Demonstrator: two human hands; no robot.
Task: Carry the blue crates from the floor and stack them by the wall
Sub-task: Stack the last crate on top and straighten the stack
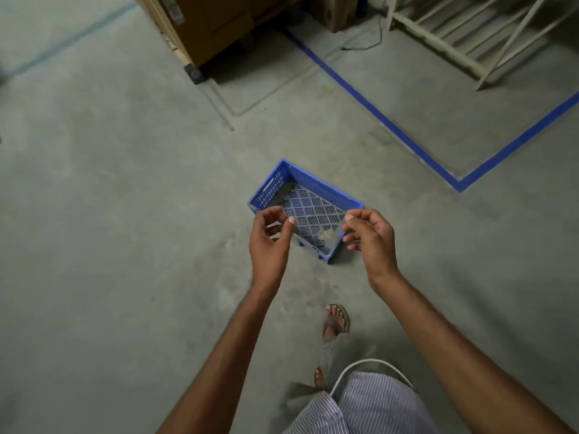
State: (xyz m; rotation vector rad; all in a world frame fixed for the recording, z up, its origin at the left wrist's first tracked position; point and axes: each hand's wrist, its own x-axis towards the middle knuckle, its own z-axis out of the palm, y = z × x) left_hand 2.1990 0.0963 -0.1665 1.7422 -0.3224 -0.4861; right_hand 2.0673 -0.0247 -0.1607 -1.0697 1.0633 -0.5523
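Observation:
One blue slotted plastic crate (316, 191) sits open side up on the grey concrete floor, turned cornerwise to me. Both my arms reach out above it. My left hand (271, 242) hovers over the crate's near-left side, fingers curled and apart, holding nothing. My right hand (371, 238) hovers over the near-right side in the same loose curl, also empty. The hands cover parts of the crate's near rim. Something small and pale lies on the crate's bottom.
Blue tape lines (391, 126) mark a corner on the floor to the right. A brown cardboard stack on a pallet (216, 26) stands at the back. A pale wooden rack (470, 36) lies at the back right. My sandalled foot (336, 319) is behind the crate.

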